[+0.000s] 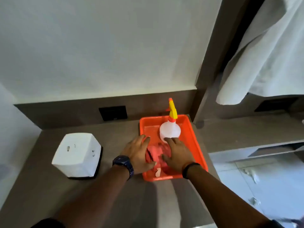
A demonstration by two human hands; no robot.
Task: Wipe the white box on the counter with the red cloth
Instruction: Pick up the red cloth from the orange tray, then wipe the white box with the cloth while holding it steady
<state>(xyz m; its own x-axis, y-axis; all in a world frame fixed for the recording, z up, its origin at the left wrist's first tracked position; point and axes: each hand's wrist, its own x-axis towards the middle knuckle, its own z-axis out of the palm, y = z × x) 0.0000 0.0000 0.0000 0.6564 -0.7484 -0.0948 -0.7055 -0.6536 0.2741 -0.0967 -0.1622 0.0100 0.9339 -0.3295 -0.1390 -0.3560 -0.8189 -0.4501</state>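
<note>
So yeah, barely started as far as I can tell. The white box [77, 155] is sitting on the counter [49, 195] on its dark base, off to the left of the orange tray [195, 145], close by but not touching it, and nothing is near it. No cloth on it, no hand on it. The red cloth [157, 153] is bunched up in the near half of the tray, right in front of the spray bottle [169, 131] with the yellow trigger, which stands upright toward the back.

Both arms reach forward into the tray from the bottom of the view. The left hand [139, 153], watch on the wrist, lies palm down over the left edge of the cloth with the fingers loosely spread and the thumb tucked against the fabric. The right hand [176, 153], dark band on the wrist, is also palm down on the right side of the cloth, fingers fanned out, tips about at the bottle's base. Neither one has a closed fist on it; looks more like gathering than a firm pinch, though I can't see under the palms.

My guess at what's left: basically everything. Lift the cloth out, carry it left, and actually wipe the box.
</note>
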